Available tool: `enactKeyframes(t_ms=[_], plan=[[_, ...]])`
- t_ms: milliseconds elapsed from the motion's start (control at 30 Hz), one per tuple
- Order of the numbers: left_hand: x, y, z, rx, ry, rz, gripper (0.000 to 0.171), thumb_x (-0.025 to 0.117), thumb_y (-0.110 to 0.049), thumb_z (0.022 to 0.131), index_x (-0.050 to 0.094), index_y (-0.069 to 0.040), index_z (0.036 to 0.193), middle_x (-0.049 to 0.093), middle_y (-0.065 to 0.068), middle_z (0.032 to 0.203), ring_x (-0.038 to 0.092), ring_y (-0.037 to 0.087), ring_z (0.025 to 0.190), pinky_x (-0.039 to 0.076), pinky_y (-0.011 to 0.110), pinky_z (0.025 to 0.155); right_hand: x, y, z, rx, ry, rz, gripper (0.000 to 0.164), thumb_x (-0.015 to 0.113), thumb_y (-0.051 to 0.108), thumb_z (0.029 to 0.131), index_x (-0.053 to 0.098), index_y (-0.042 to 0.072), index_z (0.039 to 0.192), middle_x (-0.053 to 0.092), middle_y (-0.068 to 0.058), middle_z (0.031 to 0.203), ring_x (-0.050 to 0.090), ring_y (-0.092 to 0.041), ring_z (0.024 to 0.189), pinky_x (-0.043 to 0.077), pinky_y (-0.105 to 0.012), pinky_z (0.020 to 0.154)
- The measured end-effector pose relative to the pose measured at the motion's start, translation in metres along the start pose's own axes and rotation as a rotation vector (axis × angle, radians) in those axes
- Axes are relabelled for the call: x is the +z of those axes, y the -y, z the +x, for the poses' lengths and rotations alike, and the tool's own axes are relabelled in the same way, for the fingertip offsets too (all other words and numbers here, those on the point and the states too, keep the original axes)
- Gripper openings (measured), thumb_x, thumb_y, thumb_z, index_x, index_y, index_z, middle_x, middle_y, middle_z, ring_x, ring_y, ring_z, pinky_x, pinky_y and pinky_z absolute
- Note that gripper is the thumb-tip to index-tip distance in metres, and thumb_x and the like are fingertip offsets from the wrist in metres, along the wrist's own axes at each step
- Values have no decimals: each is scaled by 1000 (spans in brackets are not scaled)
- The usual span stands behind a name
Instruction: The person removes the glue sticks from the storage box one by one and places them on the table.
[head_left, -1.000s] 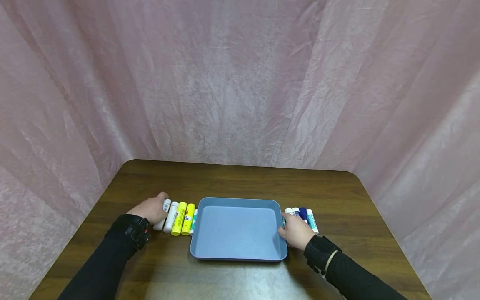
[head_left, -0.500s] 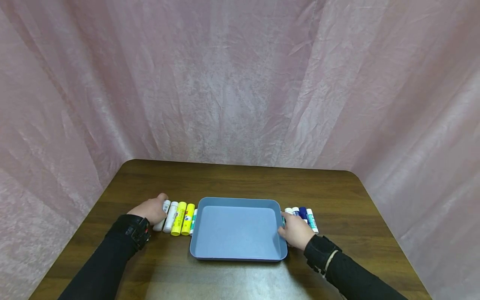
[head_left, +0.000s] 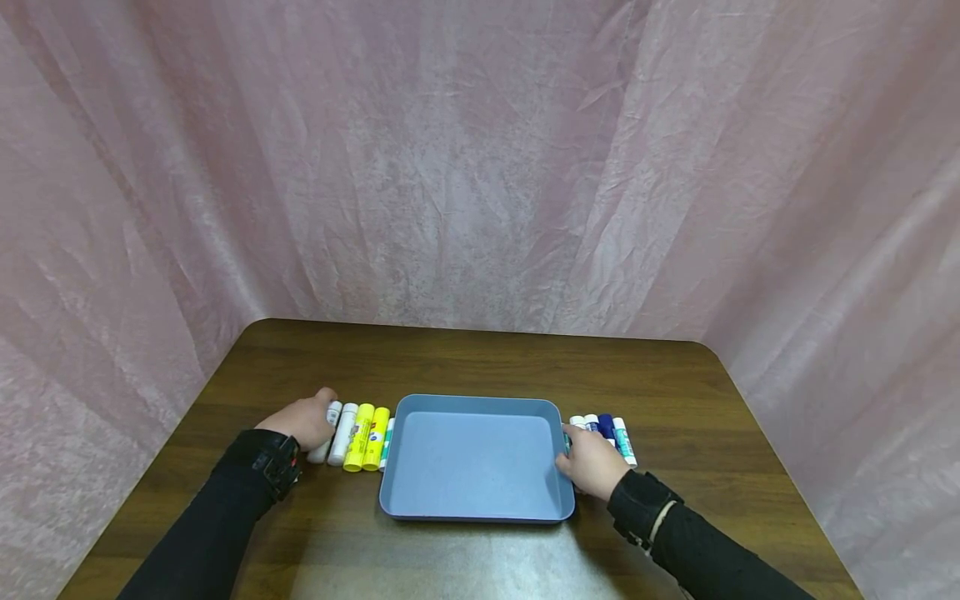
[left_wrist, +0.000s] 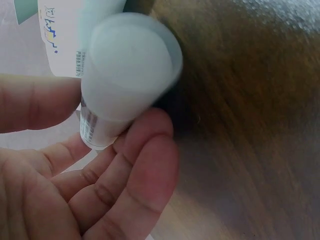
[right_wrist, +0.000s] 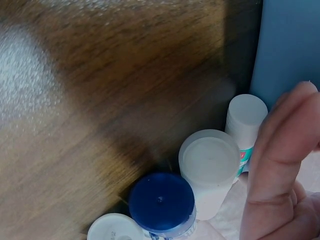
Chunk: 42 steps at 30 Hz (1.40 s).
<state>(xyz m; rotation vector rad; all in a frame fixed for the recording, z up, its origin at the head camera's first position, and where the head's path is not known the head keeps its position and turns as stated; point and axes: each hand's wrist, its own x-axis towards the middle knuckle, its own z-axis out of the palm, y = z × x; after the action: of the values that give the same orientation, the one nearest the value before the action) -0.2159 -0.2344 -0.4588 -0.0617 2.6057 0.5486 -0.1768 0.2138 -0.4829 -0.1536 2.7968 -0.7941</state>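
White and yellow glue sticks lie in a row left of a blue-grey rectangular tray (head_left: 477, 458). My left hand (head_left: 303, 421) grips the outermost white glue stick (left_wrist: 127, 65), thumb on one side and fingers curled on the other. Beside it lie a white glue stick (head_left: 342, 434), two yellow glue sticks (head_left: 359, 438) and a green-and-white one (head_left: 386, 447). My right hand (head_left: 596, 462) is at the tray's right wall, beside a green-labelled white glue stick (right_wrist: 246, 120). Its fingers are bent; I cannot tell whether they hold anything.
Right of the tray, a larger white glue stick (right_wrist: 209, 160), a blue-capped one (right_wrist: 162, 202) and another white-capped one (right_wrist: 115, 230) lie side by side. The brown wooden table (head_left: 480, 358) has rounded far corners. A pink curtain (head_left: 480, 167) hangs behind it.
The white glue stick in my left hand has shifted very slightly. My right hand and the tray stay in place.
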Motion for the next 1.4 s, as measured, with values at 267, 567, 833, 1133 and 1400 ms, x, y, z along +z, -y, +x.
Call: enactKeyframes(t_ms=[267, 567, 833, 1133, 1400], plan=[[0, -1, -1, 12, -6, 11, 57, 49, -6, 95, 33, 3, 149, 60, 28, 123, 58, 31, 92, 47, 38, 71, 0, 0, 0, -3, 0, 5, 55, 64, 9, 92, 50, -8, 143, 56, 0, 55, 56, -13, 44, 46, -28, 45], [-1, -5, -5, 16, -14, 30, 54, 45, -8, 97, 34, 2, 150, 58, 29, 129, 58, 32, 95, 48, 40, 75, 0, 0, 0, -5, -5, 4, 55, 64, 9, 93, 51, -8, 143, 55, 0, 54, 55, -13, 43, 44, -27, 44], [2, -2, -1, 17, -17, 37, 53, 44, -8, 98, 35, 1, 150, 61, 27, 121, 59, 31, 90, 47, 37, 69, 0, 0, 0, -6, -7, 2, 55, 64, 9, 92, 50, -8, 143, 55, 0, 54, 55, -13, 43, 44, -27, 44], [2, -4, -1, 13, -13, 39, 53, 45, -9, 99, 35, 1, 150, 61, 26, 119, 59, 30, 89, 47, 35, 67, 0, 0, 0, 4, 1, 8, 56, 64, 10, 93, 50, -8, 144, 55, 0, 54, 55, -13, 43, 44, -28, 45], [3, -3, -1, 11, -10, 37, 53, 45, -10, 100, 34, 0, 150, 61, 25, 119, 59, 31, 89, 47, 35, 67, -1, 0, 0, 5, 2, 8, 56, 65, 10, 93, 49, -7, 144, 55, -1, 54, 55, -14, 43, 45, -29, 45]])
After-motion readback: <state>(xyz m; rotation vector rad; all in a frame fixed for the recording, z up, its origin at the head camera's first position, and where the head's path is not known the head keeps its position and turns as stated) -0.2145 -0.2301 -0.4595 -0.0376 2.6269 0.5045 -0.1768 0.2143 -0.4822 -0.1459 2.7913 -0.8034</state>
